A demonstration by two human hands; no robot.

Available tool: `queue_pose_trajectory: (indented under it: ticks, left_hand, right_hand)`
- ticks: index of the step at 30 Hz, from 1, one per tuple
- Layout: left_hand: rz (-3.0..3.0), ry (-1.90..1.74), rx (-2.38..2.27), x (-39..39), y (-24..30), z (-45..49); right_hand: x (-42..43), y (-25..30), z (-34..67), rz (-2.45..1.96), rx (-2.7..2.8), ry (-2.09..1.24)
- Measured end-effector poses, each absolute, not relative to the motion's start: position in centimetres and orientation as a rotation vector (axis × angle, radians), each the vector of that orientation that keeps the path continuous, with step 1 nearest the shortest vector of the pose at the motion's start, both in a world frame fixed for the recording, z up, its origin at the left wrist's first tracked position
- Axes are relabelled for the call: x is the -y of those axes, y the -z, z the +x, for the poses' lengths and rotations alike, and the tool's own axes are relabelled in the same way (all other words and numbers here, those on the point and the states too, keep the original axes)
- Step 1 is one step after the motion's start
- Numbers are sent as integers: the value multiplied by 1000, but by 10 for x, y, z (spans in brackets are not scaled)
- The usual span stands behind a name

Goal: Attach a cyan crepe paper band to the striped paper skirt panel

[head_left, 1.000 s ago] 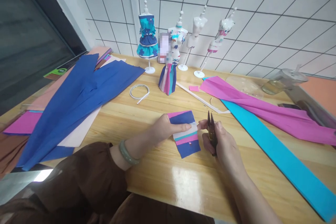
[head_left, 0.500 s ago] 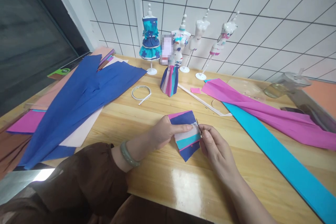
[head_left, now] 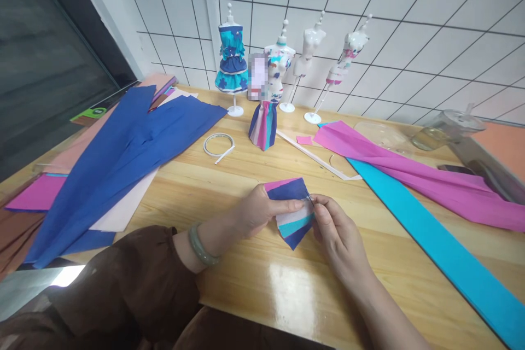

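Note:
My left hand [head_left: 256, 211] pinches a small striped piece of crepe paper [head_left: 295, 225] between thumb and fingers, above the front of the table. Its stripes are navy, pale pink and teal, with a pink edge at the top left. On the piece's right edge, my right hand [head_left: 338, 232] is closed around a thin dark tool [head_left: 310, 198]. The tool's tip touches the paper near the navy stripe; whether it is tweezers or small scissors I cannot tell. Beyond my hands stands a gathered striped skirt [head_left: 263, 127] in front of a paint-spotted mini dress form [head_left: 279, 68].
Blue crepe paper [head_left: 123, 147] covers the left of the wooden table [head_left: 241, 290]. A roll of narrow tape [head_left: 204, 146] lies behind my left hand. Magenta [head_left: 394, 161] and turquoise [head_left: 426, 240] sheets stretch along the right. A lidded glass cup [head_left: 445, 128] stands back right.
The striped piece has shifted and folded slightly, so less of its lower pink line shows. The tool in my right hand now lies lower against the paper edge. My left hand keeps its grip.

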State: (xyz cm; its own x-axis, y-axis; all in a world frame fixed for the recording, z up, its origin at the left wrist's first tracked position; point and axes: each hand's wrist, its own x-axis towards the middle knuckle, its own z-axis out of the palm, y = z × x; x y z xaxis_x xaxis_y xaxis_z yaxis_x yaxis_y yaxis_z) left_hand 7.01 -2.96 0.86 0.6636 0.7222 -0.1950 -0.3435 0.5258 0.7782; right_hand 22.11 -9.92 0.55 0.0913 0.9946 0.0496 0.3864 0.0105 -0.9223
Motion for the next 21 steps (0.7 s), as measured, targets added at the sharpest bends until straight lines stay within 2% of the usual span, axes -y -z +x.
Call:
queue_pose_trajectory:
  ticks: [8,21]
  left_hand:
    - [744,-675,-527,31,-5,72]
    - [733,-687,-539,31,-6,73]
  right_hand:
    - [100,-9,222,-1529,1458,-808]
    - [100,-5,221,-1536,1342,-897]
